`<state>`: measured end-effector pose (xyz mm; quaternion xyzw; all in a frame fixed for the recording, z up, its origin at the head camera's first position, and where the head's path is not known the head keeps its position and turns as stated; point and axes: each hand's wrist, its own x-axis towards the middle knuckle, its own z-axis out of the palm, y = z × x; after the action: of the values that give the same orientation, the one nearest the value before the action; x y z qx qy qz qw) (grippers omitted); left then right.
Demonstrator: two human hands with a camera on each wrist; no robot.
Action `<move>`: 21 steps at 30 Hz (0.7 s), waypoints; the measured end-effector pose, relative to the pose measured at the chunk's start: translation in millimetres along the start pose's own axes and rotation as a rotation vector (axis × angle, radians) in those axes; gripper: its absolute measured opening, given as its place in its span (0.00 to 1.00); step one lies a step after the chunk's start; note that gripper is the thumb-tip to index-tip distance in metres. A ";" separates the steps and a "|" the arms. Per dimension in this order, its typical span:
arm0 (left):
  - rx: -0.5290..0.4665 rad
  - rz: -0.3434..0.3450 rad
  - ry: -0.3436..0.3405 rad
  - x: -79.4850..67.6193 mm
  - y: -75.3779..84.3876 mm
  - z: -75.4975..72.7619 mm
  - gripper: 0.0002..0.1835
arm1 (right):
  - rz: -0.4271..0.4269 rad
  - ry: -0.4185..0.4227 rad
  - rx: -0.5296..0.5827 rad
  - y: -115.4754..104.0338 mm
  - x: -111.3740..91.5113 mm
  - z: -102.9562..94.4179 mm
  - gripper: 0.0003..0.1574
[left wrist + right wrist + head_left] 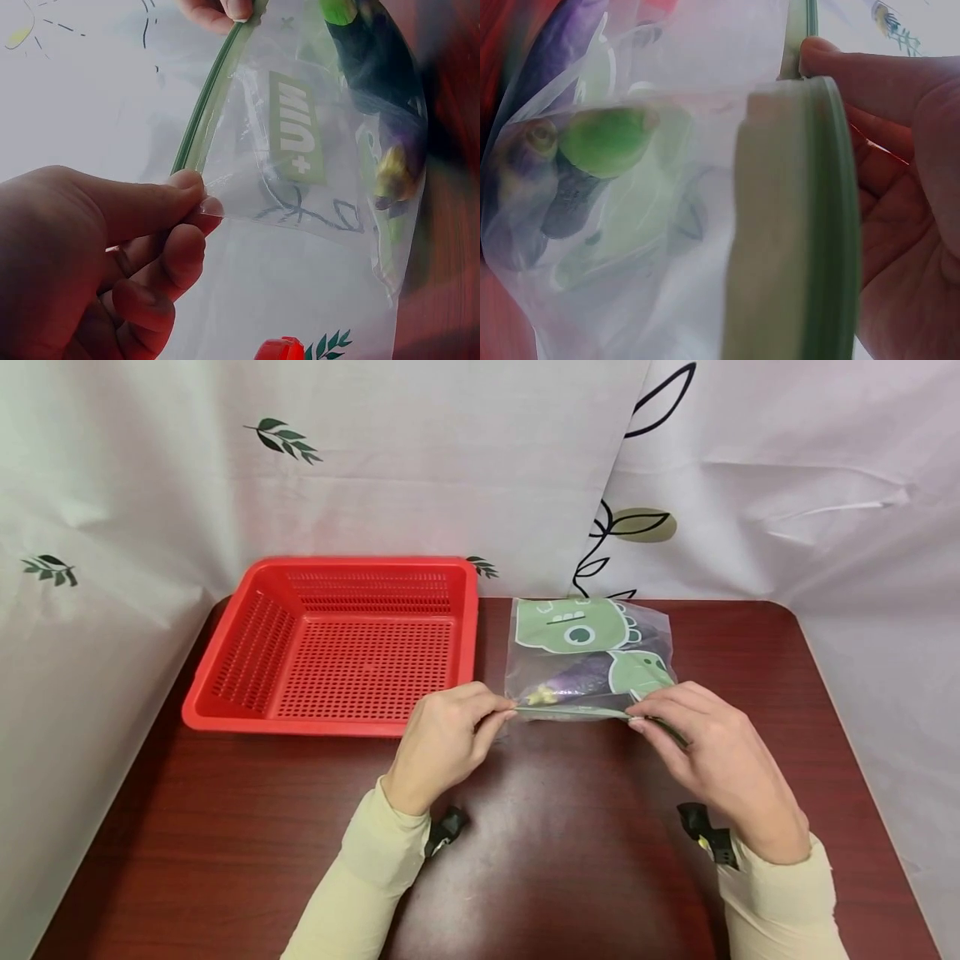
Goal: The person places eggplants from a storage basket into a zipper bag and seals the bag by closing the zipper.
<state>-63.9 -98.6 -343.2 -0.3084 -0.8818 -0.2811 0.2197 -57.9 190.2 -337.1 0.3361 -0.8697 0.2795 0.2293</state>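
Note:
A clear zip bag [540, 668] with green cartoon prints lies at the back right of the table. Inside is a purple eggplant [577, 683] with a yellowish stem end. More dark vegetables [375, 67] show through the plastic in the left wrist view, and a rounded green piece [607, 142] in the right wrist view. My left hand [446, 739] pinches the left end of the green zip strip [206, 105] between thumb and index finger. Further along that strip, my right hand [708, 747] pinches it near the right side, where the strip bends. The bag's contents are partly hidden by the prints.
A red plastic basket [330, 727] with perforated walls stands left of the bag, close to my left hand. Both rest on a dark red-brown table [225, 843]. A pale curtain [435, 468] with leaf prints hangs behind the table's back edge.

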 end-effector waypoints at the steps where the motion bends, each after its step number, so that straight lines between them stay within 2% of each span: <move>1: 0.001 -0.001 0.000 0.0 -0.1 -0.2 0.05 | 0.001 -0.002 -0.002 0.0 -0.1 -0.2 0.08; 21: -0.023 -0.010 0.007 0.2 -3.5 0.2 0.04 | 0.020 -0.069 -0.025 1.8 -1.4 -8.8 0.10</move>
<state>-66.4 -100.7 -344.5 -0.3054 -0.8793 -0.2936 0.2178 -56.4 197.6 -332.0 0.3338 -0.8839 0.2593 0.2003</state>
